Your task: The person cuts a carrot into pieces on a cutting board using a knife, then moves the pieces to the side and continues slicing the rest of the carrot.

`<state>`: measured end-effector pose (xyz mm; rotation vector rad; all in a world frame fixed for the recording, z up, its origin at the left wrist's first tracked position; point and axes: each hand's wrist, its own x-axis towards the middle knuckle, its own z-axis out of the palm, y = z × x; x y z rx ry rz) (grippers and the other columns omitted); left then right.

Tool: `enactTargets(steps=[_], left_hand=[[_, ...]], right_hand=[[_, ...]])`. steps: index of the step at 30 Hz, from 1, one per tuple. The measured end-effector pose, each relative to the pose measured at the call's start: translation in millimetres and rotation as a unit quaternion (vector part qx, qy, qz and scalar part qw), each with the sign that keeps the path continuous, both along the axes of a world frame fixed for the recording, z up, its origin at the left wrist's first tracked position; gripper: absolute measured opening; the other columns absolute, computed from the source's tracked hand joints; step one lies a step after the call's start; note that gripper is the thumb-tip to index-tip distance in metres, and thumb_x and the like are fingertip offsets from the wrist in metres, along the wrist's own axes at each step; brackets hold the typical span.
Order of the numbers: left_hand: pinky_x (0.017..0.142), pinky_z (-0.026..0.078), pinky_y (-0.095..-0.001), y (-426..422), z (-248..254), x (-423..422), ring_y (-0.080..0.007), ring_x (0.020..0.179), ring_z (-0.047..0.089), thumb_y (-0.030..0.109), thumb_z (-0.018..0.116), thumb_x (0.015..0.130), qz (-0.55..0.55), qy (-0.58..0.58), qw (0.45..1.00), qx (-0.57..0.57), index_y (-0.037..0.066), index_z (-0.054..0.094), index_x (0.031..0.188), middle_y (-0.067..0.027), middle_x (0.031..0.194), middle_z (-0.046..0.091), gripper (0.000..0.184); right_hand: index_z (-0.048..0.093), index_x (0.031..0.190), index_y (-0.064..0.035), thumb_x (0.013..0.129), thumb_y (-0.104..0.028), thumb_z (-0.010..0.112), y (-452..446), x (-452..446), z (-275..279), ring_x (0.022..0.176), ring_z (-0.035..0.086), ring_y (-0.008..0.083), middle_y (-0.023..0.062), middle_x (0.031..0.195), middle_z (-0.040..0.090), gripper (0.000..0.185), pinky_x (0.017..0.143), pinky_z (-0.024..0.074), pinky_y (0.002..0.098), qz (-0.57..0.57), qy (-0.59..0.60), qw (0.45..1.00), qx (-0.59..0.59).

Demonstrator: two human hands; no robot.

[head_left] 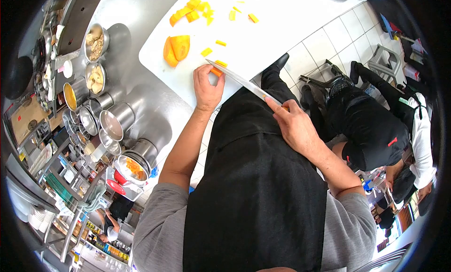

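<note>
My right hand [297, 125] is wrapped round the handle of a kitchen knife [242, 81], its long blade pointing up and left over the near edge of the white cutting board [159, 48]. My left hand [208, 89] is closed on an orange chunk [216, 71], probably squash, right beside the blade near its tip. A thin cut piece [221, 63] lies against the blade's far side. Farther up the board are a larger rounded orange piece [181, 48], a cluster of cut chunks [191, 11] and several small scattered pieces.
Left of the board, the steel counter [136, 18] carries bowls of pale food [95, 78], several metal pots [117, 121] and a bowl of orange pieces [133, 169]. Co-workers in dark clothes [369, 119] are at the right, over a tiled floor [324, 39]. Another person [112, 222] stands at lower left.
</note>
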<state>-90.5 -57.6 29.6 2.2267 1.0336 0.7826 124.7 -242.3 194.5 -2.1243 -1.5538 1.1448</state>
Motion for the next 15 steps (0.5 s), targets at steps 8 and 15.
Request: enactTargets(steps=[8, 15], left_hand=[[0.095, 0.048, -0.0479, 0.4, 3.1, 0.6, -0.0374, 0.107, 0.058, 0.000, 0.084, 0.077, -0.004, -0.007, 1.000, 0.001, 0.004, 0.052, 0.119, -0.0181, 0.115, 0.060, 0.053], [0.094, 0.048, -0.0479, 1.3, 2.5, 0.4, -0.0374, 0.106, 0.058, 0.002, 0.084, 0.079, -0.007, -0.003, 1.000, 0.001, 0.005, 0.053, 0.119, -0.0173, 0.114, 0.061, 0.051]], right_hand=[[0.054, 0.150, -0.0219, 0.101, -0.014, 0.062, 2.7, 2.7, 0.6, 0.078, 0.068, 0.0334, 0.0184, 0.097, 0.057, 0.050, 0.073, 0.0598, 0.0431, 0.001, 0.017, 1.000, -0.012], [0.054, 0.151, -0.0184, 0.102, -0.013, 0.060, 12.7, 6.9, 1.4, 0.078, 0.068, 0.0334, 0.0177, 0.095, 0.058, 0.049, 0.072, 0.0592, 0.0435, 0.000, 0.050, 0.998, -0.030]])
